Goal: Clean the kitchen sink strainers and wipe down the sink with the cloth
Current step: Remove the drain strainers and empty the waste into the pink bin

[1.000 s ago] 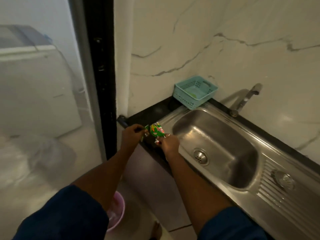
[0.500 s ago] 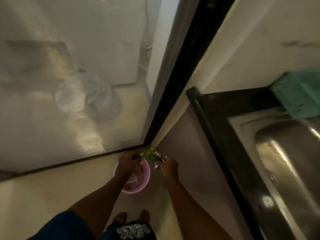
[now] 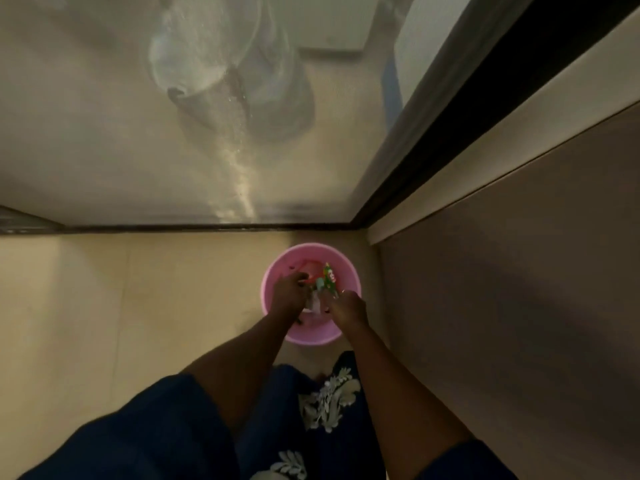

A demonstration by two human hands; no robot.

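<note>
Pink plastic fills the middle of the view: a bucket stands on the tan floor in the corner where the glass door meets the brown cabinet front. Both hands are over its mouth. The left hand is curled, fingers drawn together, though what it grips is too dark to tell. The right hand pinches the lower end of a green sachet, which stands up between the two hands above the bucket; whether the left hand also touches it is unclear. Small pale and reddish scraps lie inside the bucket, too blurred to name. Neither the sink, nor the strainers, nor the cloth is in view, so their state cannot be read here. My judgement is that the task is at an early, preparatory step: the sachet looks like a cleaning product being opened or emptied, or litter being dropped, over the bucket. Cleaning the strainers and wiping the sink appear to be all still ahead.
</note>
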